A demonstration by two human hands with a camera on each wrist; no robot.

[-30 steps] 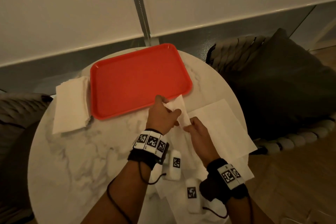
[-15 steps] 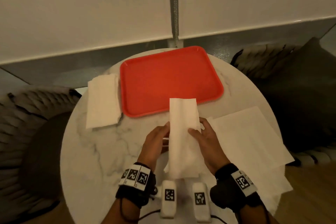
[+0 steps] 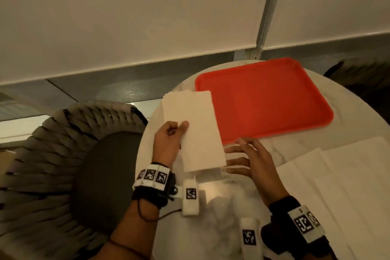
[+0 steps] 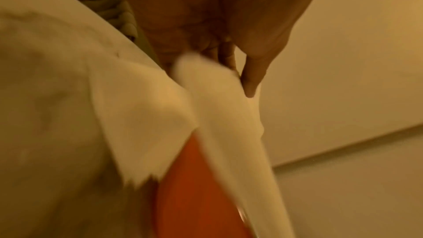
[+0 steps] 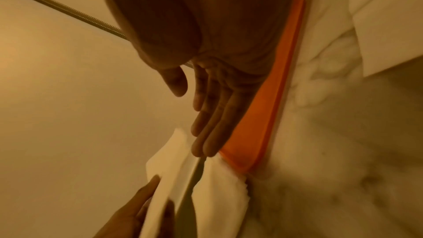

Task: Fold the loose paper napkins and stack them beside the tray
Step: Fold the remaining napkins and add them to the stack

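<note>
- The left hand (image 3: pixel 168 143) pinches 1 folded napkin (image 3: pixel 198 133) above the stack (image 3: pixel 171 99), left of the tray (image 3: pixel 263 99), to add it.
- The right hand (image 3: pixel 251 160) is open, empty, near the unfolded napkins (image 3: pixel 348 186) on the tabletop (image 3: pixel 221 217).

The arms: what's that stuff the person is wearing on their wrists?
Each bare forearm wears a black wrist strap. The left wrist strap carries white blocks printed with black square codes; the right wrist strap has the same. A white box with a code juts from each strap, and a thin black cable loops from the left one. No sleeves show.
</note>
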